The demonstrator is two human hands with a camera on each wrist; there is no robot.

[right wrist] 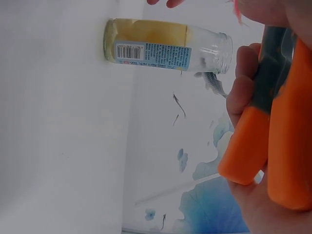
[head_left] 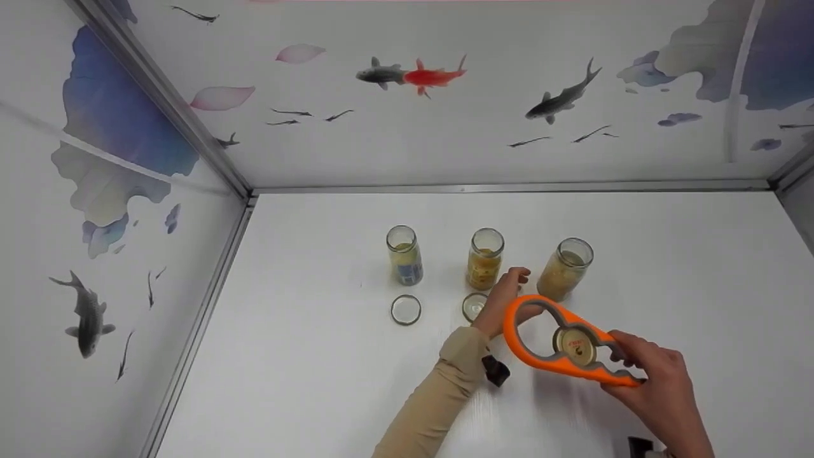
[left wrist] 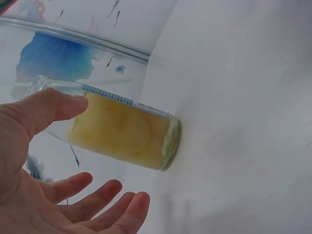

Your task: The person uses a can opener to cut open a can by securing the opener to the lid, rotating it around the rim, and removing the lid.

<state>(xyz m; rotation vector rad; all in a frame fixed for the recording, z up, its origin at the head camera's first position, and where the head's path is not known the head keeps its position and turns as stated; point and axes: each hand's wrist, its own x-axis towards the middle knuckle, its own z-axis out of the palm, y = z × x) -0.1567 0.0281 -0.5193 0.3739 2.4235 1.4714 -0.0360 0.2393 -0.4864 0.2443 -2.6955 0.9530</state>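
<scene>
An orange jar opener (head_left: 537, 362) with grey inner grips is held by its handle ends in my right hand (head_left: 661, 375). A gold metal lid (head_left: 574, 345) sits between the opener's arms. My left hand (head_left: 505, 300) reaches beside the rightmost glass jar (head_left: 563, 275), fingers spread and loosely bent, partly hidden behind the opener. In the left wrist view, the thumb overlaps the upper part of this jar (left wrist: 122, 127), and the other fingers are apart from it. The jar is uncapped and holds pale yellow contents. In the right wrist view its blue label (right wrist: 156, 54) shows.
Two more open glass jars stand to the left, one with a blue label (head_left: 407, 261) and one with orange-yellow contents (head_left: 484, 264). Round lids lie in front of them, one at left (head_left: 406, 310) and one by my forearm (head_left: 474, 306). Fish-patterned panels (head_left: 445, 140) border the white table.
</scene>
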